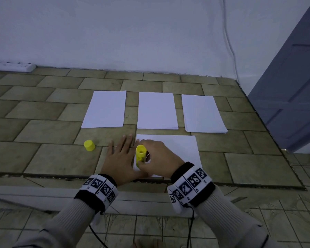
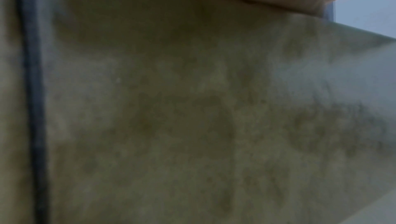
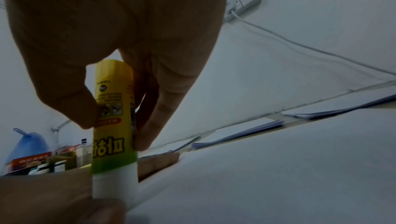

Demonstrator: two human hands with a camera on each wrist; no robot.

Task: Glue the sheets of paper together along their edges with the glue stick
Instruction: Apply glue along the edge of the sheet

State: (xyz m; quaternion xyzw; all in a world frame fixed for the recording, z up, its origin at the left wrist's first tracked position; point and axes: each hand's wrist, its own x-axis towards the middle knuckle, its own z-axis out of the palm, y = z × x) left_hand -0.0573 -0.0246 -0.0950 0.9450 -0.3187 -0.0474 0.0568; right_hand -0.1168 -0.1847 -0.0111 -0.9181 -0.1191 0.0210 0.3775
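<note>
My right hand point(image 1: 151, 156) pinches the yellow glue stick point(image 1: 140, 154) upright, its tip pressed down at the near left corner of a white sheet point(image 1: 177, 149). In the right wrist view thumb and fingers point(image 3: 150, 134) hold the glue stick point(image 3: 114, 126), whose white end meets the sheet point(image 3: 278, 168). My left hand point(image 1: 121, 156) lies flat with straight fingers on the tiled surface, its thumb side on the sheet's left edge. The yellow cap point(image 1: 89, 145) stands to the left. The left wrist view is a blur of tile point(image 2: 193, 109).
Three stacks of white paper lie in a row beyond the sheet: left point(image 1: 106, 109), middle point(image 1: 157, 110), right point(image 1: 203, 113). A white power strip point(image 1: 13, 66) sits at the wall on the left, a cable point(image 1: 229, 42) runs down the wall, and a grey door point(image 1: 290, 86) stands right.
</note>
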